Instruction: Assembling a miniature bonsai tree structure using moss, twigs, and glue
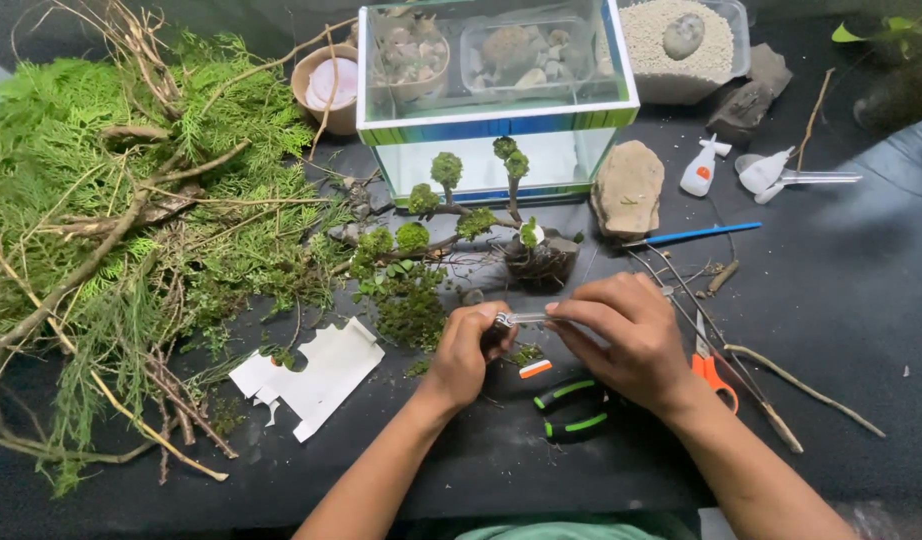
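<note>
- While our left hand (468,350) pinches one end of a small clear tube (526,318), our right hand (626,335) pinches the other end, so both grips are pressed together on it above the black tabletop (841,300).
- Just below the grip lies a small orange-and-white cap (535,368), and below that a black tool with green handles (571,410), partly under our right wrist.
- Just beyond the grip stands a miniature tree (481,215) with round green tufts, rooted in a dark clump.
- Farther beyond it sits a glass tank (496,130) with a white rim, and beside that a tan stone (629,187).
- To the right of the grip we see orange-handled scissors (711,365), bare twigs (801,385) and a blue-handled brush (696,235).
- To the left of the grip lie a torn white card (316,375) and, well apart, a heap of green fronds and branches (131,220).
</note>
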